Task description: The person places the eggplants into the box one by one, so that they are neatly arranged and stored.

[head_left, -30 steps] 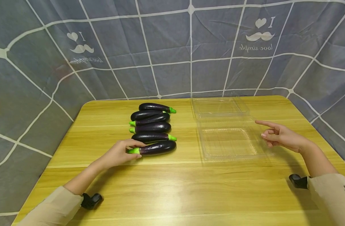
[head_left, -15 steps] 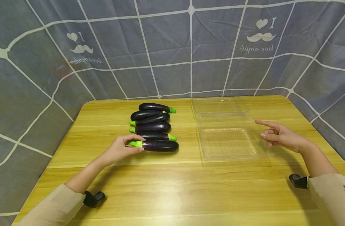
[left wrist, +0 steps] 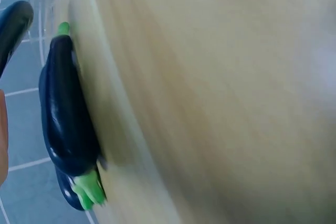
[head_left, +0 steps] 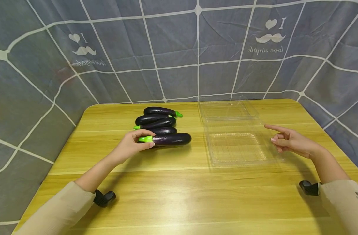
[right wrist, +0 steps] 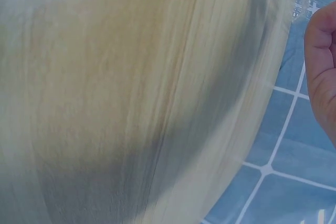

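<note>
My left hand [head_left: 131, 143] pinches a dark purple eggplant [head_left: 174, 139] between thumb and fingers at its green stem end. That eggplant is raised, its rounded end pointing right, and it overlaps the row behind it. In the left wrist view its end [left wrist: 14, 24] shows at the upper left, apart from the eggplants [left wrist: 65, 108] lying on the table. Several more eggplants [head_left: 158, 111] lie stacked front to back, partly hidden by the held one. My right hand [head_left: 297, 142] holds nothing, index finger extended beside the right edge of a clear plastic clamshell box [head_left: 237, 162].
The clamshell box lies unfolded, its lid half [head_left: 230, 111] toward the back edge of the wooden table [head_left: 179, 195]. A grey curtain [head_left: 179, 42] with white lines hangs behind and at both sides.
My left hand has lifted the front eggplant off the table and carried it back and slightly right, over the row. My right hand has stayed in place.
</note>
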Motion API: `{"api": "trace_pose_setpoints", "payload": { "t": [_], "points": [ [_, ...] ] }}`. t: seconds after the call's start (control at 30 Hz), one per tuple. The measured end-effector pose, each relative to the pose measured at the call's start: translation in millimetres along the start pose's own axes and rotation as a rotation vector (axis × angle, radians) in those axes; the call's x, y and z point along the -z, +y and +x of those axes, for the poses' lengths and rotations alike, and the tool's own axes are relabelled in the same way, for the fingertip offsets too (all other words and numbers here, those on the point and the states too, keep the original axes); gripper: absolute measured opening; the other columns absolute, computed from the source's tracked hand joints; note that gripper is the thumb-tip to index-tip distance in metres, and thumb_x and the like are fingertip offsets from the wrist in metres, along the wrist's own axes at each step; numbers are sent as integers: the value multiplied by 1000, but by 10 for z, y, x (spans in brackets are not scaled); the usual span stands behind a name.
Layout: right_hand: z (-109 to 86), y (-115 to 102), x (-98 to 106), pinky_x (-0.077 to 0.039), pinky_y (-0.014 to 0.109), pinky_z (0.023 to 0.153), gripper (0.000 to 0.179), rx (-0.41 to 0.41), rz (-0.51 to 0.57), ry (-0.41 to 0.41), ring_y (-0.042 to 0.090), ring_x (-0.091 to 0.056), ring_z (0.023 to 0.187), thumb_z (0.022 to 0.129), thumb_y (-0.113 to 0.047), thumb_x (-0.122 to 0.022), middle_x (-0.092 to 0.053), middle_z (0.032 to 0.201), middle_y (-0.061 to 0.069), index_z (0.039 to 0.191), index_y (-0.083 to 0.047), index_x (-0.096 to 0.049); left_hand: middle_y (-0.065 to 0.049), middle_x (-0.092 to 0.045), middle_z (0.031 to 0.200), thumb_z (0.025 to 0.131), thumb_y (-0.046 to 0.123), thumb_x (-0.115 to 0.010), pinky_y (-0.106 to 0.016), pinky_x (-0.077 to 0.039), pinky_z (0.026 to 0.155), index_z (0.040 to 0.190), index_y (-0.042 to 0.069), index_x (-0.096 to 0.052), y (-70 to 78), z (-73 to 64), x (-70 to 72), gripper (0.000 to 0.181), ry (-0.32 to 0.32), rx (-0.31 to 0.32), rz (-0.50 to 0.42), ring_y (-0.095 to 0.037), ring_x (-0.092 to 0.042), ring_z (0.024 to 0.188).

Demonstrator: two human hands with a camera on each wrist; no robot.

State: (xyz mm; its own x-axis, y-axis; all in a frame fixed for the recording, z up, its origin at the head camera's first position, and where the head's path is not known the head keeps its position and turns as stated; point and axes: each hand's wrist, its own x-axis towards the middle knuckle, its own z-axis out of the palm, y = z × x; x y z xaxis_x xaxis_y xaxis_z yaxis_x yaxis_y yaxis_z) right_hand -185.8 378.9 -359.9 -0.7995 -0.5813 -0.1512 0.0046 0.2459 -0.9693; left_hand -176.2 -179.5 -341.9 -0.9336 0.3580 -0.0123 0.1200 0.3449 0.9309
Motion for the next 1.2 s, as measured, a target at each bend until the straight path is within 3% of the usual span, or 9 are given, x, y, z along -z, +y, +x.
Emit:
{"api": "trace_pose_setpoints", "payload": {
  "t": [0.37,0.67,0.9,1.07,1.2],
  "points": [
    [1,50,-2,-51,31,59,59,8,-6,8,9,-54,64,98,-2,-42,-53,83,3,150,-9,-14,-7,-59,108,83,17,-71,-32,-50,68,112,9,-64,137,189,-168,31,-29,-42,-8,-16,-54,76],
    [-2,37,-12,-50,30,59,57,36,19,-15,9,-53,64,98,1,-41,-53,82,2,147,-25,-27,-8,-60,115,84,11,-69,-24,-50,69,115,5,-63,215,410,-398,32,-26,-100,-95,-14,-58,82],
    [-7,66,-15,-50,30,59,58,15,-5,11,9,-53,64,98,-1,-43,-53,82,3,149,-17,-21,-8,-60,119,86,9,-67,-51,-47,81,119,3,-61,224,581,-598,34,-38,-101,-138,-19,-60,86],
    [-5,59,-14,-51,30,60,57,25,15,2,10,-54,64,98,0,-42,-54,82,3,147,-23,-26,-9,-59,115,87,8,-65,-49,-49,77,119,3,-61,268,690,-750,33,-75,-126,-174,-15,-58,80],
    [-4,50,-13,-51,30,60,57,44,40,-12,11,-54,64,97,3,-41,-55,82,3,146,-25,-29,-10,-59,111,86,7,-66,-39,-50,71,117,1,-62,298,777,-892,32,-91,-153,-201,-15,-57,79]
  ]
}}
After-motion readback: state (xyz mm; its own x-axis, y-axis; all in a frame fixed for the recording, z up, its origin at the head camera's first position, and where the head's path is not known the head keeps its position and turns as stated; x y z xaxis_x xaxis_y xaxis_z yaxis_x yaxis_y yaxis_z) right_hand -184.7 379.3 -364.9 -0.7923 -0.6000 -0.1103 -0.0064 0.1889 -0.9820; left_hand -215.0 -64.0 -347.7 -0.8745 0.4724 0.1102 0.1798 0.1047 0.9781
